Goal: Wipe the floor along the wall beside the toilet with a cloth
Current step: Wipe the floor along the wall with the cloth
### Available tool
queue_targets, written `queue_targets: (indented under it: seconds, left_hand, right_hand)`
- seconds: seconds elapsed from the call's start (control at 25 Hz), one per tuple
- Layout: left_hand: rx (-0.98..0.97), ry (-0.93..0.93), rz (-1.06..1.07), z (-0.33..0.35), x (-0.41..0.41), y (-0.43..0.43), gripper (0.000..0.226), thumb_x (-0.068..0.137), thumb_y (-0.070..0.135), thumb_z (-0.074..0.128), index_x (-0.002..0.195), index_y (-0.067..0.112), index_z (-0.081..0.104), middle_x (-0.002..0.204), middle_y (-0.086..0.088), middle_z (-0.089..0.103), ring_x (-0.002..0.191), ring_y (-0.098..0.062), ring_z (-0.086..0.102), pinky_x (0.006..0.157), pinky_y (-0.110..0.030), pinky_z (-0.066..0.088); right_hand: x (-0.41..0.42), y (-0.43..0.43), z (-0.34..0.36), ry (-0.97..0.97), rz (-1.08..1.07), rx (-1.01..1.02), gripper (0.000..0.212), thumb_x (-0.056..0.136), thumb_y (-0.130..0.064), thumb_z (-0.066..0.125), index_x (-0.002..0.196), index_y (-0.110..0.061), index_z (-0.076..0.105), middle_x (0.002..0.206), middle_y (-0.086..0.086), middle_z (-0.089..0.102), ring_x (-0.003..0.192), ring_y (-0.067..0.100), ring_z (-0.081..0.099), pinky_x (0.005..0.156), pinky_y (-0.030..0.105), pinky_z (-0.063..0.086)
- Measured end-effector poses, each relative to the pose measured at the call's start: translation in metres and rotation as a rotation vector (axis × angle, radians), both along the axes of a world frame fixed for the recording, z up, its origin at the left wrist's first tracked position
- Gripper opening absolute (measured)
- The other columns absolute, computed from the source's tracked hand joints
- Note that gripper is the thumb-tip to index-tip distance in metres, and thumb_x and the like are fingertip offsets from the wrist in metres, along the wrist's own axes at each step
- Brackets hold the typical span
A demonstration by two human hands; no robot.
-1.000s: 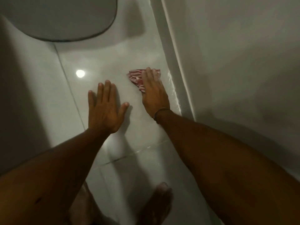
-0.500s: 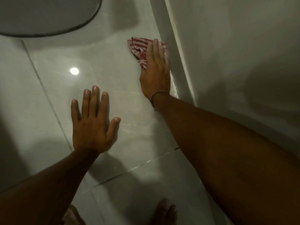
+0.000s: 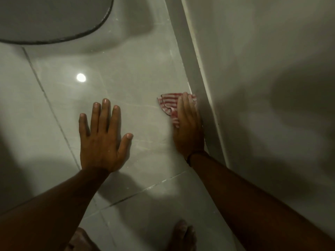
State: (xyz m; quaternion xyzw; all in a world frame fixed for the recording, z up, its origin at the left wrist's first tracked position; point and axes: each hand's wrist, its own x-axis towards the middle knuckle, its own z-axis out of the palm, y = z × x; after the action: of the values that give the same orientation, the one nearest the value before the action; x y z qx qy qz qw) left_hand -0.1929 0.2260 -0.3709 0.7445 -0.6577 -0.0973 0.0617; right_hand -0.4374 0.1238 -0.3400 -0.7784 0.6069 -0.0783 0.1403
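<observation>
Since half a second ago our right hand has drawn the cloth back toward us along the wall, away from the toilet. That hand lies flat, fingers extended, pressing the red-striped cloth onto the floor right against the skirting; it grips nothing. Our left hand is spread open on the tile, well apart from the cloth, bracing us. We judge we are mid-wipe, on the return stroke. Next we should push forward again, keeping the cloth's edge tight in the corner, and take care our weight does not slide on the glossy tile.
</observation>
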Motion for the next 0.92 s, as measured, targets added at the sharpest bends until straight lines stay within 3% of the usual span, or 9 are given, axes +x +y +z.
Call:
queue_targets:
  seconds: [0.12,0.28,0.52,0.64,0.76,0.92]
  left_hand:
    - [0.008,0.007,-0.005,0.001,-0.001,0.001,0.086,0.107,0.063,0.027,0.178,0.015,0.018,0.189,-0.014,0.008,0.176,-0.032,0.001,0.14,-0.05,-0.011]
    - [0.019,0.022,-0.005,0.004,-0.001,0.0,0.087,0.106,0.062,0.028,0.178,0.013,0.019,0.189,-0.015,0.008,0.176,-0.033,0.002,0.14,-0.051,-0.01]
    - [0.001,0.015,-0.017,0.004,-0.001,0.0,0.088,0.107,0.064,0.025,0.177,0.012,0.02,0.188,-0.016,0.01,0.176,-0.035,0.005,0.141,-0.055,-0.004]
    - [0.007,0.005,-0.015,0.004,-0.001,-0.001,0.088,0.106,0.064,0.026,0.177,0.012,0.022,0.188,-0.017,0.011,0.176,-0.035,0.006,0.14,-0.054,-0.004]
    - [0.003,0.011,-0.014,0.005,-0.002,0.0,0.087,0.107,0.063,0.026,0.177,0.011,0.023,0.188,-0.018,0.012,0.176,-0.036,0.007,0.141,-0.055,-0.004]
    - [0.008,0.005,-0.015,0.005,-0.002,0.0,0.087,0.107,0.062,0.025,0.177,0.01,0.022,0.188,-0.018,0.012,0.175,-0.037,0.009,0.14,-0.055,-0.003]
  right_hand:
    - [-0.019,0.036,0.0,-0.002,-0.042,0.017,0.054,0.104,-0.015,0.046,0.155,-0.002,0.036,0.164,0.02,0.034,0.156,0.031,0.025,0.126,0.049,0.025]
    - [-0.041,0.075,-0.001,0.021,-0.08,0.032,0.052,0.108,-0.026,0.035,0.157,-0.006,0.033,0.166,0.017,0.031,0.157,0.027,0.022,0.128,0.045,0.022]
    - [-0.086,0.152,0.005,0.073,-0.081,0.113,0.055,0.109,-0.029,0.034,0.159,-0.008,0.027,0.17,0.013,0.023,0.157,0.031,0.022,0.128,0.045,0.019]
    - [-0.113,0.189,0.01,0.144,-0.043,0.17,0.057,0.106,-0.027,0.03,0.156,0.0,0.03,0.167,0.019,0.026,0.155,0.036,0.025,0.125,0.054,0.025]
    - [-0.119,0.197,0.014,0.152,-0.028,0.215,0.059,0.101,-0.024,0.033,0.153,0.005,0.034,0.165,0.023,0.029,0.155,0.039,0.026,0.121,0.057,0.028]
    - [-0.091,0.161,0.021,0.097,-0.045,0.211,0.056,0.105,-0.025,0.036,0.156,-0.001,0.032,0.166,0.019,0.026,0.156,0.034,0.023,0.125,0.053,0.025]
